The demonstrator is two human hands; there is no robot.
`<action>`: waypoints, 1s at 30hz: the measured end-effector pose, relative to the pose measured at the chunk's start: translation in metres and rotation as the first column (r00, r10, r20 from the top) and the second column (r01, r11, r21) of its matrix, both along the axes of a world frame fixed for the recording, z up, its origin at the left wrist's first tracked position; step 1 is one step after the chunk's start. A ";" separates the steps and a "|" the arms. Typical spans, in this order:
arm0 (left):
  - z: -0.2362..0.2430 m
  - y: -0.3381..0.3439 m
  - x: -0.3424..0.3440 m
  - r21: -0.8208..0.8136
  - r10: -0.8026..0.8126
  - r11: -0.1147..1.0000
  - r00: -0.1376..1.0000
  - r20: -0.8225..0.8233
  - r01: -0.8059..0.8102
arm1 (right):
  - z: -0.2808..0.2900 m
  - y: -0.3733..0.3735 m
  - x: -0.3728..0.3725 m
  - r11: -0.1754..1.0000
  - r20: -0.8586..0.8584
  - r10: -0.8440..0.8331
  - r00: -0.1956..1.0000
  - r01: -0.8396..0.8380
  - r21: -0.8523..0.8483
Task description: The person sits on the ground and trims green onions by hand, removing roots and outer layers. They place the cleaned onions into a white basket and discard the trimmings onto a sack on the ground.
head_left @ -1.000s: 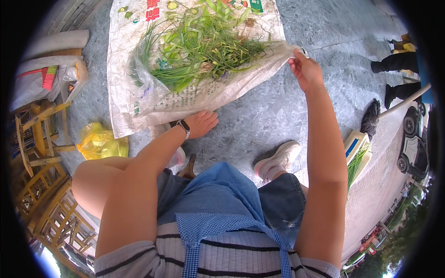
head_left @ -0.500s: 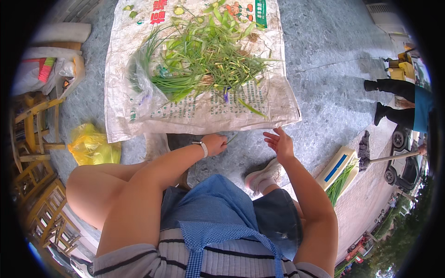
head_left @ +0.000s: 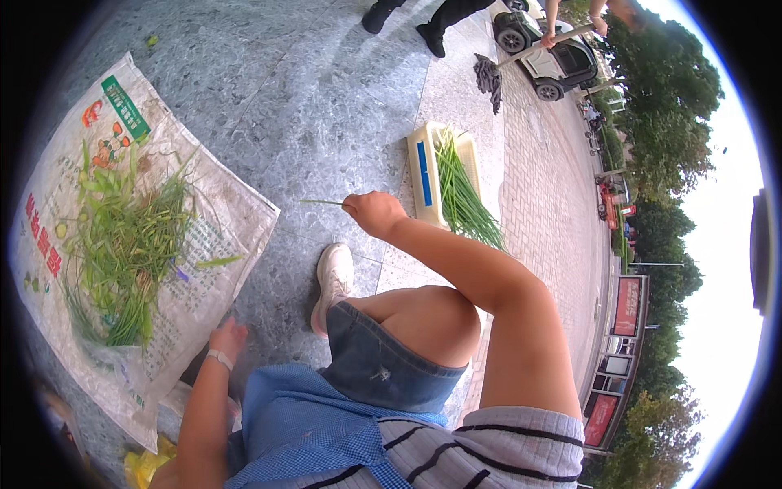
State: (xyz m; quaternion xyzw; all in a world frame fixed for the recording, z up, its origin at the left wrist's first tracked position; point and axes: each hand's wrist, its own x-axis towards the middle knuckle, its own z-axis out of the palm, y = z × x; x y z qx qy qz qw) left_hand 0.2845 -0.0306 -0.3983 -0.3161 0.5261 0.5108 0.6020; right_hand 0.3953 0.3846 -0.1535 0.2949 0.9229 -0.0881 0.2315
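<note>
My right hand (head_left: 375, 213) is closed around the end of a thin green chive stalk (head_left: 320, 201), which points left over the floor. Just beyond that hand stands a cream plastic basket (head_left: 432, 214) with a blue stripe. Long green chives (head_left: 466, 200) lie in it, their tips hanging over the near end. My left hand (head_left: 229, 339), smeared by motion, is low by the near edge of a white woven sack (head_left: 224, 196). On this flat sack is a heap of green trimmings and stalks (head_left: 134, 236), beside a clear plastic bag.
A yellow plastic bag (head_left: 149, 463) sits at the lower left. My shoe (head_left: 333, 273) rests on the grey floor. At the top, another person in dark trousers (head_left: 456, 12) stands near a mop (head_left: 489, 80). A small white vehicle (head_left: 542, 61) is parked beyond on the paving.
The view has swung right, toward the basket. My right hand, open before, now holds the chive stalk and has reached out near the basket. The left hand no longer shows the green piece.
</note>
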 end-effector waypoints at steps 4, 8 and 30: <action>-0.025 -0.032 -0.012 -0.265 0.343 0.902 0.938 -0.040 -0.341 | 0.034 0.108 0.083 0.881 -0.068 -0.416 0.907 0.421 0.215; -0.031 -0.072 -0.058 -0.176 0.479 0.833 0.843 -0.246 -0.525 | 0.032 0.194 0.159 0.665 -0.157 -0.508 0.847 0.502 0.553; 0.119 0.059 -0.325 0.029 0.165 0.965 0.519 -0.839 -0.260 | -0.238 -0.299 -0.027 0.247 -0.439 0.628 0.643 -0.700 -0.670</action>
